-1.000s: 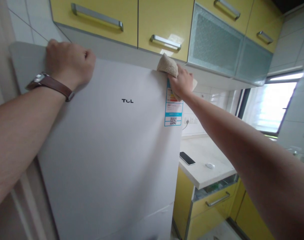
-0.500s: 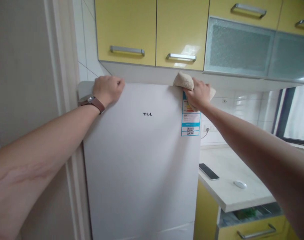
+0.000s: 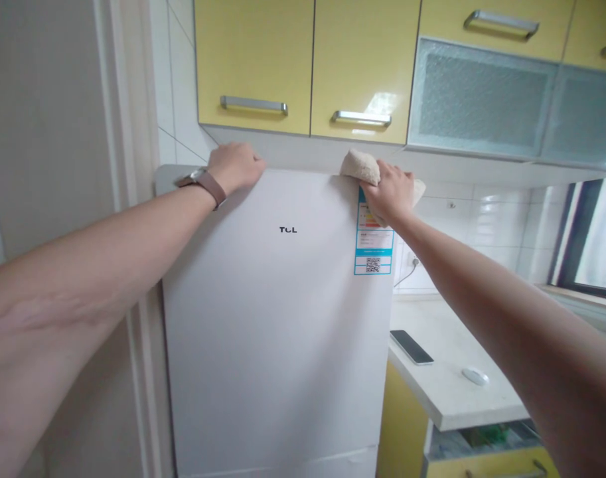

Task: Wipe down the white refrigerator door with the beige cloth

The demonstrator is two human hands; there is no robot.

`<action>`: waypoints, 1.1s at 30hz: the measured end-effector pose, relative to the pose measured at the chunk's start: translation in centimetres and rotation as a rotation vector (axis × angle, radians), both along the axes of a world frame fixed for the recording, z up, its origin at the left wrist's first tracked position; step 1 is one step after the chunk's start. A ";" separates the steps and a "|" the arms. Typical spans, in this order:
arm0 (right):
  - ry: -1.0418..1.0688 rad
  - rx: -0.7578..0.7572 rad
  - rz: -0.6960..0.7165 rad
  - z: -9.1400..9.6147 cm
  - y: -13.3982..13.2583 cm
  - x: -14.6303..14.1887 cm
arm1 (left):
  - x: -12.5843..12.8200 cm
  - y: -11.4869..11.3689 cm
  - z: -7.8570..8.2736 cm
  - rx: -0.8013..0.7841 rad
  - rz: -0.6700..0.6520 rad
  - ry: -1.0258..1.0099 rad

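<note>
A white refrigerator (image 3: 277,318) with a TCL logo stands in front of me. My left hand (image 3: 235,166), with a watch (image 3: 208,186) on a brown strap at the wrist, is at its top edge, left of the middle. The fingers there are curled and mostly hidden, so what they hold, if anything, does not show. At the top right corner my right hand (image 3: 395,192) is closed on a beige cloth (image 3: 361,166), which bulges out on both sides of the fingers. Part of the blue-edged energy label (image 3: 374,252) shows below that hand.
Yellow wall cabinets (image 3: 255,53) with metal handles hang close above the refrigerator. To the right, a white counter (image 3: 462,405) bears a phone (image 3: 411,347) and a small white oval object (image 3: 474,376). A door frame (image 3: 128,133) runs along the left side.
My left hand has moved to the right along the refrigerator's top edge. My right hand stays closed on the cloth at the corner. The view has shifted slightly.
</note>
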State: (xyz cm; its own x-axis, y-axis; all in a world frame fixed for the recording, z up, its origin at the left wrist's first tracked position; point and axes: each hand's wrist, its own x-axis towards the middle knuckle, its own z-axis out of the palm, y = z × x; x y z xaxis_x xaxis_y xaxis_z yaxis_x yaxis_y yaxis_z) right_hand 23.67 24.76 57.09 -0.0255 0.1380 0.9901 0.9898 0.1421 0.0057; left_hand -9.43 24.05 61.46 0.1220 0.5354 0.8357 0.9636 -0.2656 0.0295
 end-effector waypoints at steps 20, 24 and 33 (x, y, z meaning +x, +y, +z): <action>-0.039 -0.067 -0.058 -0.1 -0.3 -0.1 | 6.4 -0.2 -3.3 0.256 -0.031 -0.036; -0.002 -0.045 -0.020 -0.1 -0.5 -0.4 | 6.2 0.3 -3.4 0.264 -0.059 -0.030; 0.007 -0.023 -0.064 0.5 -0.3 -0.4 | 5.9 0.0 -3.1 0.282 -0.099 0.007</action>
